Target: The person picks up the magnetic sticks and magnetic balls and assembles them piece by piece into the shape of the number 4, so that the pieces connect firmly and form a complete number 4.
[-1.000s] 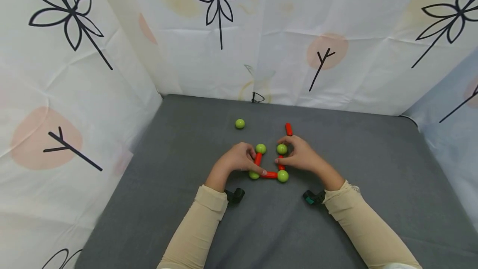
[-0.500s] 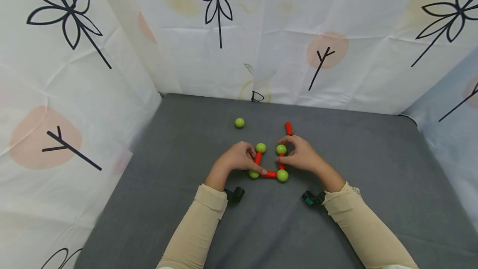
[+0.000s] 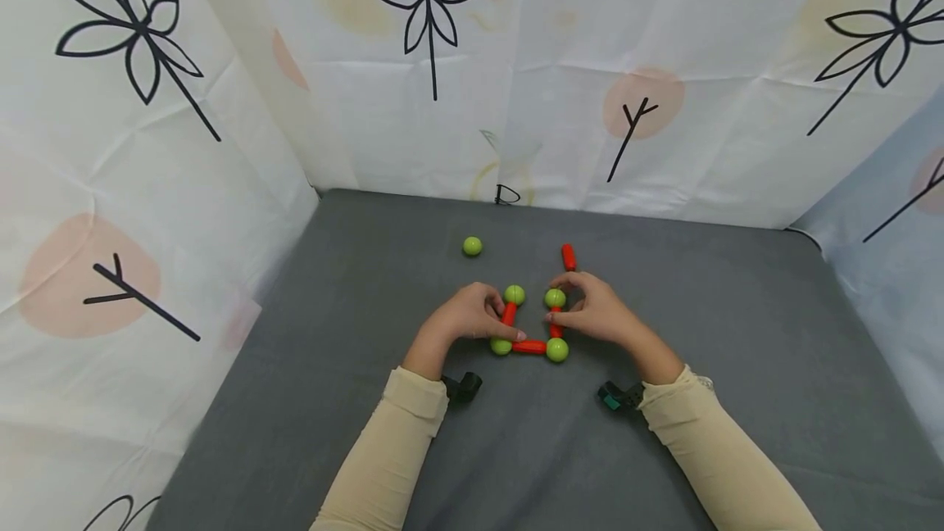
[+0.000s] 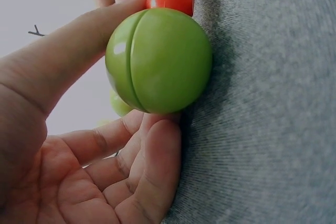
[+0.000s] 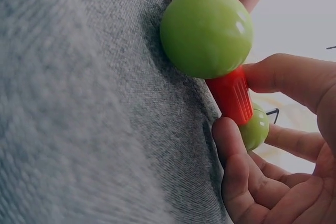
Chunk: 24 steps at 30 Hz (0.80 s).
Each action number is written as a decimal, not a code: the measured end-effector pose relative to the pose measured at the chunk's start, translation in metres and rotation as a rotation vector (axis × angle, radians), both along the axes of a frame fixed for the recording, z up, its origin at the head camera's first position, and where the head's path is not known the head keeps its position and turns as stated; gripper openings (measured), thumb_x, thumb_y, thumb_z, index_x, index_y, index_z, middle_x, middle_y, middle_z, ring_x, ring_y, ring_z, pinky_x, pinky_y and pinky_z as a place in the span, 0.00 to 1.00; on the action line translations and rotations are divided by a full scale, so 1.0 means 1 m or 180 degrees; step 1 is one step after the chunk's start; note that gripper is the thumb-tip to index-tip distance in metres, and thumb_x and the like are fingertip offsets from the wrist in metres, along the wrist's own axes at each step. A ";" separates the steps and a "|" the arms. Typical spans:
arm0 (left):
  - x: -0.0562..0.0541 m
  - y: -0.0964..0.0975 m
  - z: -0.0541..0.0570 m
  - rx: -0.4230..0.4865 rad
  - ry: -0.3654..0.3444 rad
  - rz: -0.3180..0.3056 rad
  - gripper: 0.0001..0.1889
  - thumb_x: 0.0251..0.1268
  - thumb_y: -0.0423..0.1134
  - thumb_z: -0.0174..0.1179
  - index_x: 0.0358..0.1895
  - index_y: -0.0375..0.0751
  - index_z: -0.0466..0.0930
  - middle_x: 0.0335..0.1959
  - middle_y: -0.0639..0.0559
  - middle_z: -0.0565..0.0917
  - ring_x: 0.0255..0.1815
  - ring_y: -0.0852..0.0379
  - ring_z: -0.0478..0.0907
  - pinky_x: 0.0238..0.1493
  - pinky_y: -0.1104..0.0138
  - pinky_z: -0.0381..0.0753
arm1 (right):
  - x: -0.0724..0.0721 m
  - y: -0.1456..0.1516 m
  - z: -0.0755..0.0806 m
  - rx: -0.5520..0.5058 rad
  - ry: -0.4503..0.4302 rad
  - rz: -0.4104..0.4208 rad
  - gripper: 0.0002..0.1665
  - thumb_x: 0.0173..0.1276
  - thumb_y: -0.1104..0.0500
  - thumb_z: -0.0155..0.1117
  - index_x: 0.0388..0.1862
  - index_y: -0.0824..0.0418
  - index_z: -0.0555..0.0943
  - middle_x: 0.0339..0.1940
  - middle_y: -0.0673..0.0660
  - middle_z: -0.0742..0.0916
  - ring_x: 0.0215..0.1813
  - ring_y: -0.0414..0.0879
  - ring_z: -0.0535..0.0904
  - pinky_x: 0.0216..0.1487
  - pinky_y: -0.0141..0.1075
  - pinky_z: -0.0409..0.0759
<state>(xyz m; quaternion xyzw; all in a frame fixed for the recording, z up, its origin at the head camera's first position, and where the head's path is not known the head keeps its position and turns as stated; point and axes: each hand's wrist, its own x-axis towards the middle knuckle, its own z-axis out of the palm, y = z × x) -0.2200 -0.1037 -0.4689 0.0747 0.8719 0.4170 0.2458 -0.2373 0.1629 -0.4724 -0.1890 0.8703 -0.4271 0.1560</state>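
Note:
Green balls and red rods form a three-sided frame open at the far side, on the grey cloth. My left hand [image 3: 472, 311] curls round its near-left corner, a green ball [image 4: 163, 61], with the thumb reaching to the near red rod [image 3: 529, 347]. The left red rod [image 3: 510, 314] runs from there to the far-left ball [image 3: 515, 294]. With thumb and fingers, my right hand [image 3: 599, 310] pinches the right red rod [image 5: 231, 95], which joins the near-right ball [image 3: 556, 350] to the far-right ball [image 3: 555, 298]. The near-left ball is partly hidden by the left hand in the head view.
A loose green ball [image 3: 472, 246] lies beyond the frame to the left. Past the right hand is a single red rod [image 3: 569, 256]. The grey cloth [image 3: 701, 301] meets a white patterned sheet [image 3: 560, 146] along its back edge.
Within the right hand, the right rod and far-right ball have shifted very slightly. The left hand and the loose pieces stay where they were; the head view itself moves a little.

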 end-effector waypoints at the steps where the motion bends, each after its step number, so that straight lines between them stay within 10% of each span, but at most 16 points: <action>1: 0.000 0.000 0.000 -0.0012 0.0004 0.0005 0.24 0.54 0.53 0.83 0.42 0.41 0.82 0.30 0.52 0.82 0.28 0.56 0.75 0.30 0.65 0.74 | 0.000 0.000 0.000 0.0001 0.0024 -0.0031 0.31 0.70 0.59 0.76 0.68 0.68 0.77 0.62 0.71 0.80 0.33 0.44 0.87 0.37 0.38 0.84; 24: 0.000 -0.002 -0.002 0.0109 -0.0014 0.0072 0.15 0.76 0.50 0.67 0.39 0.41 0.84 0.25 0.51 0.83 0.27 0.55 0.80 0.31 0.65 0.78 | -0.058 0.016 0.004 0.0284 0.0325 -0.0883 0.25 0.77 0.53 0.66 0.63 0.68 0.81 0.52 0.66 0.85 0.56 0.62 0.83 0.45 0.39 0.79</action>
